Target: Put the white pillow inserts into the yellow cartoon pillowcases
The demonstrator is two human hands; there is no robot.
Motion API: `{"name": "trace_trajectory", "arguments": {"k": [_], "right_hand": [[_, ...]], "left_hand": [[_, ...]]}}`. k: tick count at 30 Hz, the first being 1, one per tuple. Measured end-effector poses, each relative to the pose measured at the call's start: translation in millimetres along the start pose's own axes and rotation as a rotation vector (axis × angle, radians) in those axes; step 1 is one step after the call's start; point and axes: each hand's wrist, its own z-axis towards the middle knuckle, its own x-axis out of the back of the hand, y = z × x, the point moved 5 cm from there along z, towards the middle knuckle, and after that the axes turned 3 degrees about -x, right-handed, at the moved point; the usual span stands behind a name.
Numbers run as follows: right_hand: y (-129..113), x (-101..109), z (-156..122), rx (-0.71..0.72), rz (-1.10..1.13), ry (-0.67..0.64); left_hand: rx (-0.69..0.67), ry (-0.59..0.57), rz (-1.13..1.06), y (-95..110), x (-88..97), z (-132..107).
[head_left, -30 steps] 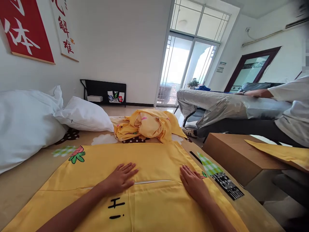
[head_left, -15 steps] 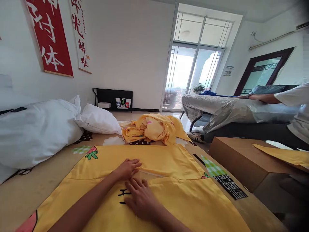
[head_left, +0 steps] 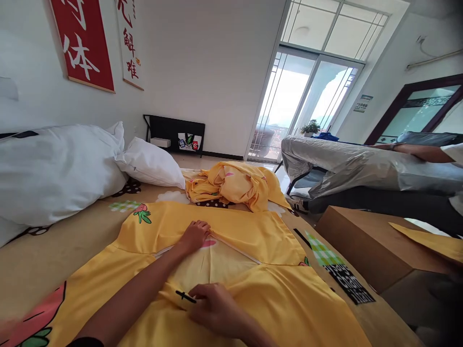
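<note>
A yellow fabric cover (head_left: 267, 231) with carrot-like prints lies spread in front of me, with a slit-like opening across its middle. My left hand (head_left: 195, 235) grips the far edge of this opening, fingers closed on the cloth. Nearer to me, my right hand (head_left: 217, 308) is closed on the near edge, beside a black printed mark. Between the hands the opening gapes, and the paler inner cloth (head_left: 202, 262) with a pink spot shows. My right fingertips are partly hidden by the hand.
White pillows (head_left: 65, 173) lie at the left. Behind the cover sits a bunched yellow cloth (head_left: 237, 185). At the right stand a cardboard box (head_left: 376, 236) and a plastic-covered table (head_left: 347, 164), on which another person's arm (head_left: 415, 150) rests.
The opening has been parted: my right hand has drawn its edge toward me and closed on it. My left hand now grips the far edge. The view has tilted down.
</note>
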Motion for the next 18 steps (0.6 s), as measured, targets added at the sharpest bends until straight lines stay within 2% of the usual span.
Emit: {"name": "trace_trajectory", "arguments": {"k": [3, 5, 8, 12, 15, 18], "right_hand": [[2.7, 2.5, 11.5, -0.112, 0.069, 0.030], [5.0, -3.4, 16.9, -0.124, 0.087, 0.068], [9.1, -18.2, 18.0, -0.032, 0.050, 0.115], [16.6, -27.9, 11.5, 0.132, -0.180, 0.266], [21.9, -28.2, 6.2, 0.280, -0.359, 0.374], [33.5, -21.3, -3.1, 0.382, -0.518, 0.431]], "left_hand": [[-0.031, 0.016, 0.021, 2.3, 0.8, 0.1], [-0.086, 0.024, 0.033, 6.2, 3.8, -1.0], [-0.239, 0.024, 0.037, 19.5, 6.0, -9.2], [-0.370, -0.024, 0.011, 37.9, 1.3, -29.6], [-0.330, -0.126, -0.129, 37.0, 5.9, -43.2], [-0.179, -0.272, -0.268, 8.0, 29.2, -56.3]]}}
